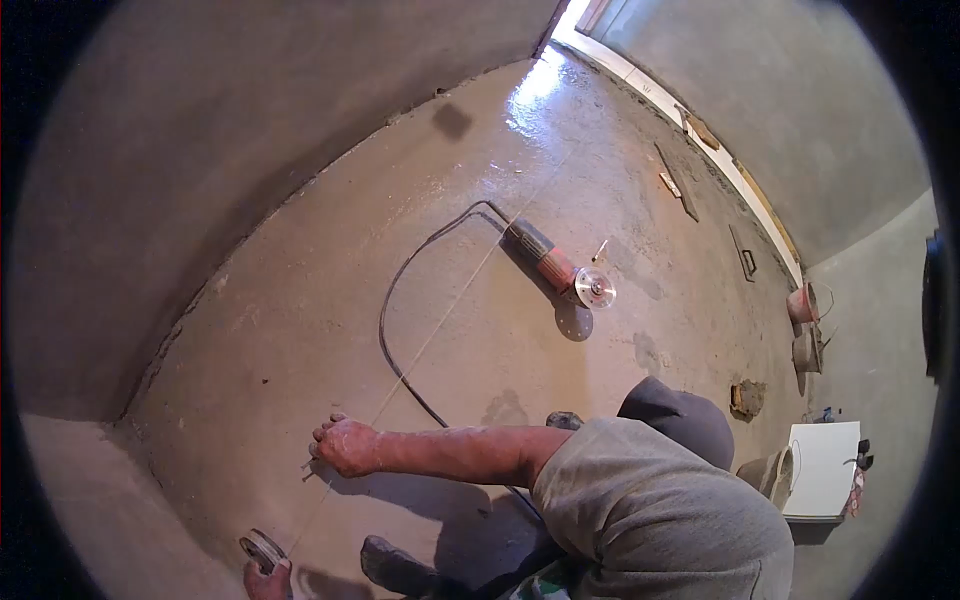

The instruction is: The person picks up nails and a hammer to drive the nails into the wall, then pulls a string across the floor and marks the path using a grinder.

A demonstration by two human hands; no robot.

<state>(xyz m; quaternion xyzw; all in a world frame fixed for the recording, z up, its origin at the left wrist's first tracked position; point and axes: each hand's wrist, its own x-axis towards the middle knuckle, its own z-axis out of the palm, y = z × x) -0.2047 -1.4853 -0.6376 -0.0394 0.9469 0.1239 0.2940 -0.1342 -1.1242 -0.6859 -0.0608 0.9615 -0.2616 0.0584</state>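
Note:
At the bottom left edge, my left hand [268, 581] is closed on a round reel [262, 549]. A thin string [452, 308] runs from beside the reel, past a co-worker's closed hand [343, 446], and slants up across the floor. Something small and thin, too unclear to name, sticks out by that hand. My right hand is not in view. A red and black angle grinder [548, 257] with a metal disc lies on the floor, its black cable [382, 325] curving left and down past the string.
The co-worker, in a grey shirt [670, 510] and cap [685, 420], bends low at bottom centre-right. A dark shoe [395, 567] stands near my left hand. Buckets [803, 304], a white board [823, 468] and trowels [745, 255] are at right. Walls enclose the damp floor [300, 300].

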